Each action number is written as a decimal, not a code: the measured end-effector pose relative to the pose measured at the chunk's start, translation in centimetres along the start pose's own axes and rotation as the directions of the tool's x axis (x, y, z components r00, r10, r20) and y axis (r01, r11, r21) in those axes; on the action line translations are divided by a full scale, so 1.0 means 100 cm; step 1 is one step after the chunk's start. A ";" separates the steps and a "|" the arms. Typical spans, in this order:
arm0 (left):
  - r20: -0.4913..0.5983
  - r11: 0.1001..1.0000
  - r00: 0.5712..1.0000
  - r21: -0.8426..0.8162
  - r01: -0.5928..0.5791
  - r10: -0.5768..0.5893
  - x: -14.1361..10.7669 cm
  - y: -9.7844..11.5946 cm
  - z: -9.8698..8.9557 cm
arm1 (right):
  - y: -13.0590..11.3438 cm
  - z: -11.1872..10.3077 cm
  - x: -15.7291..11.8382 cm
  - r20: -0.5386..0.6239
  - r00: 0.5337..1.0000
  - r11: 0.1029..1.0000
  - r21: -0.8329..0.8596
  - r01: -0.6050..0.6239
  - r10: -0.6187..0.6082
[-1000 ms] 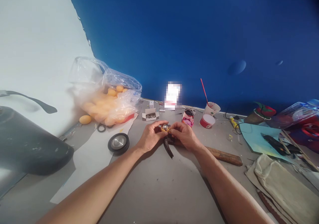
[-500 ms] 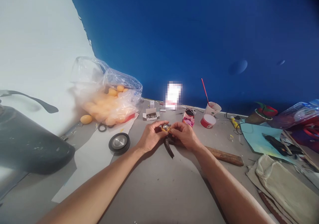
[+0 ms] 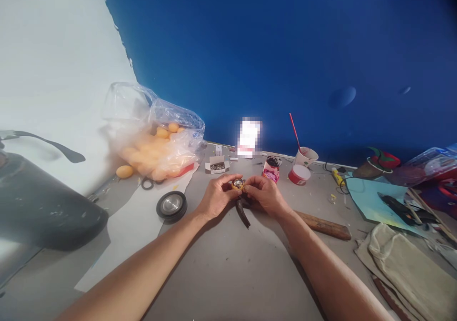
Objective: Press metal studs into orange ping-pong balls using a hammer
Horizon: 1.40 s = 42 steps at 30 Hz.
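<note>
My left hand point(image 3: 217, 196) is closed, its thumb and fingers round the left side of a small orange ball point(image 3: 238, 184) whose top is covered with shiny metal pieces. From the other side, my right hand point(image 3: 263, 195) pinches at the same ball with thumb and forefinger; a single piece between those fingertips is too small to make out. Just below the hands, the dark curved head of a hammer point(image 3: 243, 214) rests on the table, its wooden handle point(image 3: 324, 225) passing under my right forearm. Beyond my left hand stands an open small white box point(image 3: 217, 167) with shiny metal bits inside.
A clear bag of orange balls point(image 3: 153, 145) and one loose ball point(image 3: 124, 171) lie back left. A black-rimmed metal disc point(image 3: 172, 205) is left of my hands. Behind stand a pink pack point(image 3: 271, 169), a red-white tub point(image 3: 299, 174) and a cup point(image 3: 306, 155). Beige cloth point(image 3: 407, 268) lies right.
Both hands keep their hold on the ball almost unmoved. The whole view has shifted very slightly, with things appearing a touch further right and lower.
</note>
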<state>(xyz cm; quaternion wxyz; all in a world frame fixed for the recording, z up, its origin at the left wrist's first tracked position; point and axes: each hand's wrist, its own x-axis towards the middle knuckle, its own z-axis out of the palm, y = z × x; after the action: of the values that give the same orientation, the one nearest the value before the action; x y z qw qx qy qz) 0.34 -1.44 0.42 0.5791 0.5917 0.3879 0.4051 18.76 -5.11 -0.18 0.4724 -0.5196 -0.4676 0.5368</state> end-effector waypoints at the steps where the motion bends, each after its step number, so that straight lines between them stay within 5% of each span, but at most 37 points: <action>1: 0.004 1.000 1.000 0.003 -0.001 0.001 0.000 0.000 0.000 | -0.002 0.000 0.000 -0.001 1.000 1.000 0.002 0.000 0.000; 21: 0.060 0.991 0.992 0.068 -0.117 0.113 -0.002 0.000 0.001 | -0.013 -0.003 -0.006 0.072 0.997 0.997 0.071 -0.009 0.004; 31: 0.051 1.000 0.998 -0.002 -0.027 0.027 -0.002 0.000 0.001 | -0.007 0.004 -0.005 -0.060 0.989 0.977 -0.174 0.121 -0.133; 42: 0.033 1.000 0.999 -0.013 0.018 -0.018 -0.002 0.000 0.000 | -0.001 0.003 -0.002 -0.028 0.995 0.992 -0.087 0.090 -0.093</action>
<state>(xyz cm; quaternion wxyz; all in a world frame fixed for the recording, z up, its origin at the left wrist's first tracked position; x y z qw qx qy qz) 0.31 -1.64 0.39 0.5929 0.5910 0.3809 0.3926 18.44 -5.34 -0.08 0.4816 -0.5258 -0.5057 0.4856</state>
